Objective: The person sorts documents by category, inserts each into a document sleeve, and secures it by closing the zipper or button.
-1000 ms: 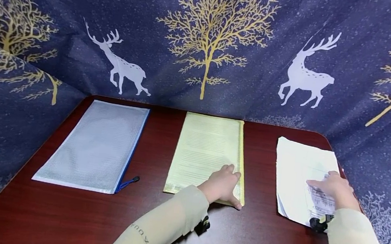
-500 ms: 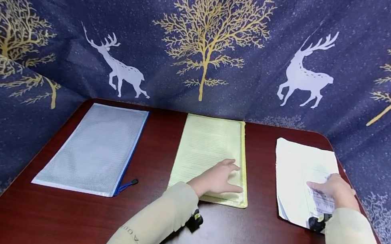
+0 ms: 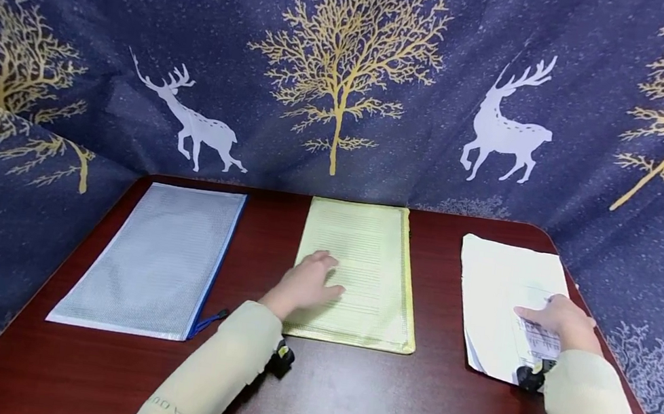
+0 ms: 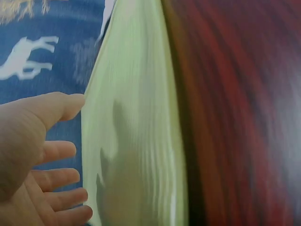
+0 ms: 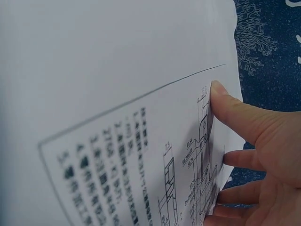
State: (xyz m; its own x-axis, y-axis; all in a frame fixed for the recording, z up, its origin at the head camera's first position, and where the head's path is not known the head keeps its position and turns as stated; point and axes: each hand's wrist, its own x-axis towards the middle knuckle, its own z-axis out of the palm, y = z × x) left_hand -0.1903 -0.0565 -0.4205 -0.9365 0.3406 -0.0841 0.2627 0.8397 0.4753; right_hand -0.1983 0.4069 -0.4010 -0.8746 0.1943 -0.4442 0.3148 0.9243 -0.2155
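Note:
My left hand (image 3: 306, 285), fingers spread, hovers over the left part of a yellow mesh zip pouch (image 3: 376, 273), which shows lined paper through it. In the left wrist view, the thumb and fingers overlap the edge of the pouch (image 4: 136, 94) and hold nothing. On the right, my right hand (image 3: 567, 323) rests on a stack of white papers (image 3: 492, 287). The right wrist view shows its thumb on the top sheet (image 5: 117, 56), which bears printed text and technical drawings; the other fingers lie extended near the sheet's edge.
A clear mesh zip pouch (image 3: 157, 255) with a blue zipper edge and blue pull cord (image 3: 211, 320) lies on the left. All lie on a dark red wooden table (image 3: 347, 400). A blue cloth (image 3: 412, 148) with deer and trees hangs behind.
My left hand has lifted from the lower right edge of the yellow pouch and moved left across it. My right hand stays on the papers. The head view has tilted slightly.

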